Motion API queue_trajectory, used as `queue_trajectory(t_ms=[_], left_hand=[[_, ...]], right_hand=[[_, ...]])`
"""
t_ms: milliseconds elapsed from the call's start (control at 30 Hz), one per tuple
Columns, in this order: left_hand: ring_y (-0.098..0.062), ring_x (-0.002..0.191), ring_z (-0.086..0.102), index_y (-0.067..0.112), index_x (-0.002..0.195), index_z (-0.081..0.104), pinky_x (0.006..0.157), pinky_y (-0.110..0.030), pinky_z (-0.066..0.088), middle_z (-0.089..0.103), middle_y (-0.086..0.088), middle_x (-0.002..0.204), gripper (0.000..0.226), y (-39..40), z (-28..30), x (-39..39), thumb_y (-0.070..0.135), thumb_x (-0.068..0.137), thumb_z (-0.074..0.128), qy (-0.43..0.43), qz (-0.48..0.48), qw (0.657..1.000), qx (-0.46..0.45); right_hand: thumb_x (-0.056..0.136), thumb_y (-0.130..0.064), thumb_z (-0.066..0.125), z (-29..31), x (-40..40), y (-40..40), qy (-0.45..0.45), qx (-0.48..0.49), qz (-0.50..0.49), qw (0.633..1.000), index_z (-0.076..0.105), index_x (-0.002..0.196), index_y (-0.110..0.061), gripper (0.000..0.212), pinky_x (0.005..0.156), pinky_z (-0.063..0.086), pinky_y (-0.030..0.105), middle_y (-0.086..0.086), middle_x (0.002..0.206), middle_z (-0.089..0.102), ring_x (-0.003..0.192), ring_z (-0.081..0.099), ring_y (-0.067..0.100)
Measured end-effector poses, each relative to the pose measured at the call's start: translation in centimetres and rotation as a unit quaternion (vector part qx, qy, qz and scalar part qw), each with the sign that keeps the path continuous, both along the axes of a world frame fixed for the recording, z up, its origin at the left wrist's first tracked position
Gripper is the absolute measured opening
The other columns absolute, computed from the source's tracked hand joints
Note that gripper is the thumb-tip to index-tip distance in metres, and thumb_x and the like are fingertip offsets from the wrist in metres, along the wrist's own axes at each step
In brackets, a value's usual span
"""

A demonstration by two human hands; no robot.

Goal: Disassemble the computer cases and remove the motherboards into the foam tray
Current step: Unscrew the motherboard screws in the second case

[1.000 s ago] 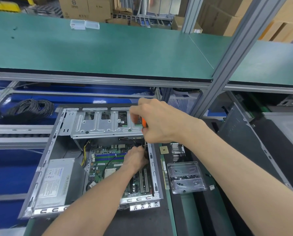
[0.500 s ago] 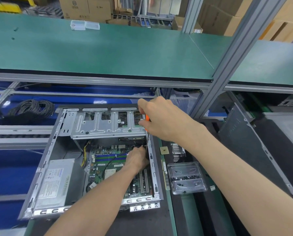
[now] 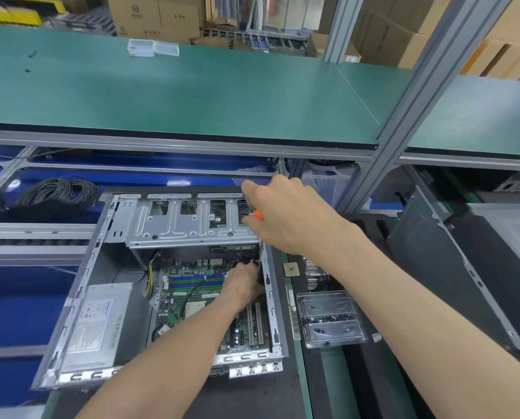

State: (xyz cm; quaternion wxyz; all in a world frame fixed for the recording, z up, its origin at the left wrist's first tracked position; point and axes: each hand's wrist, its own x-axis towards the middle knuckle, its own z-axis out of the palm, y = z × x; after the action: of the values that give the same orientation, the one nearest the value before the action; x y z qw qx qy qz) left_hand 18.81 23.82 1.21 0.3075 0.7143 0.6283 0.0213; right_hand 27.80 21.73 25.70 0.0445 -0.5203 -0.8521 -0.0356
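Near the bench's front edge, the opened computer case (image 3: pixel 80 297) holds the motherboard (image 3: pixel 198 294). Left hand (image 3: pixel 243 282) grip: cannot tell; right hand (image 3: pixel 286 213) pinches the orange-handled screwdriver (image 3: pixel 258 215). Board likely stiff, fragile: lift by edges.

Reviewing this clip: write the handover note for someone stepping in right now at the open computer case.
Right hand: grips an orange-handled screwdriver, shaft pointing down at the case's right wall.
Left hand: inside the computer case, fingers curled at the motherboard's far right corner; what it holds is hidden.
Motherboard is in the case, a black cable across it; power supply at left.
Clear screw tray sits right of the case.
Done: side panel off.
Left: free the board and move it to the foam tray.
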Motion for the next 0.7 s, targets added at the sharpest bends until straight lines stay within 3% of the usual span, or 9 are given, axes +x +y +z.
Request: queue_trajectory(t_ms=[67, 133, 200, 300, 400, 467, 600, 700], left_hand=[[-0.040, 0.102, 0.063, 0.001, 0.108, 0.061, 0.070, -0.036, 0.044, 0.064, -0.021, 0.109, 0.028, 0.0, 0.1, -0.1, 0.022, 0.090, 0.064, 0.002, 0.001, 1.000, -0.004], [-0.040, 0.102, 0.063, 0.000, 0.107, 0.061, 0.071, -0.036, 0.044, 0.064, -0.022, 0.109, 0.029, 0.1, 0.2, -0.2, 0.023, 0.089, 0.064, 0.000, 0.000, 1.000, -0.004], [-0.040, 0.102, 0.063, 0.000, 0.106, 0.061, 0.072, -0.037, 0.045, 0.064, -0.022, 0.109, 0.029, 0.1, 0.3, -0.3, 0.023, 0.089, 0.065, -0.001, -0.002, 1.000, -0.005], [-0.040, 0.103, 0.062, 0.001, 0.111, 0.062, 0.075, -0.038, 0.046, 0.064, -0.020, 0.111, 0.031, 0.2, 0.2, -0.3, 0.025, 0.090, 0.066, 0.003, -0.012, 1.000, -0.006], [-0.040, 0.105, 0.061, 0.002, 0.115, 0.061, 0.076, -0.038, 0.046, 0.062, -0.020, 0.113, 0.035, 0.2, 0.3, -0.4, 0.026, 0.091, 0.066, 0.015, -0.029, 0.999, -0.002], [-0.040, 0.101, 0.063, 0.001, 0.111, 0.061, 0.072, -0.036, 0.044, 0.064, -0.021, 0.110, 0.032, 0.4, 0.3, -0.5, 0.025, 0.090, 0.066, 0.020, -0.047, 0.999, 0.003], [-0.032, 0.079, 0.058, 0.005, 0.095, 0.062, 0.066, -0.033, 0.043, 0.067, -0.020, 0.101, 0.020, 0.4, 0.1, -0.8, 0.024, 0.089, 0.067, 0.022, -0.069, 0.997, 0.014], [-0.029, 0.075, 0.052, 0.003, 0.098, 0.062, 0.066, -0.033, 0.043, 0.066, -0.017, 0.098, 0.021, 0.5, 0.1, -0.7, 0.023, 0.090, 0.067, 0.034, -0.076, 0.996, 0.021]], right_hand=[[0.087, -0.017, 0.060, 0.2, 0.0, 0.1, 0.021, -0.048, 0.043, 0.998, 0.045, 0.103, -0.018, 0.021, 0.068, 0.047, 0.041, 0.002, 0.087, 0.051, 0.082, 0.051, 0.032], [0.075, -0.007, 0.063, 0.5, 0.2, 0.1, 0.043, -0.090, 0.073, 0.992, 0.045, 0.095, -0.023, 0.032, 0.065, 0.047, 0.037, -0.004, 0.089, 0.052, 0.080, 0.052, 0.025], [0.075, -0.014, 0.065, 0.4, 0.1, 0.1, 0.054, -0.084, 0.065, 0.993, 0.043, 0.095, -0.026, 0.031, 0.065, 0.048, 0.038, -0.005, 0.086, 0.051, 0.079, 0.052, 0.026], [0.093, -0.041, 0.060, -0.2, 0.4, 0.4, 0.041, -0.030, 0.006, 0.999, 0.042, 0.103, -0.023, 0.028, 0.066, 0.046, 0.040, 0.000, 0.076, 0.044, 0.077, 0.049, 0.032], [0.090, -0.022, 0.059, -0.4, 0.7, 0.6, 0.073, -0.054, 0.027, 0.996, 0.045, 0.099, -0.019, 0.016, 0.068, 0.051, 0.042, 0.001, 0.081, 0.050, 0.082, 0.053, 0.031], [0.078, -0.009, 0.059, -0.1, 0.9, 0.5, 0.080, -0.076, 0.039, 0.993, 0.049, 0.097, -0.022, 0.025, 0.067, 0.051, 0.041, -0.006, 0.081, 0.050, 0.081, 0.053, 0.026], [0.068, -0.009, 0.055, 0.1, 1.0, 0.3, 0.111, -0.042, 0.028, 0.993, 0.046, 0.101, -0.021, 0.036, 0.061, 0.051, 0.044, -0.009, 0.072, 0.044, 0.072, 0.052, 0.027], [0.079, -0.014, 0.058, -0.1, 0.9, 0.6, 0.132, 0.008, 0.027, 0.991, 0.039, 0.105, -0.021, 0.033, 0.060, 0.051, 0.044, -0.004, 0.072, 0.049, 0.069, 0.053, 0.029]])
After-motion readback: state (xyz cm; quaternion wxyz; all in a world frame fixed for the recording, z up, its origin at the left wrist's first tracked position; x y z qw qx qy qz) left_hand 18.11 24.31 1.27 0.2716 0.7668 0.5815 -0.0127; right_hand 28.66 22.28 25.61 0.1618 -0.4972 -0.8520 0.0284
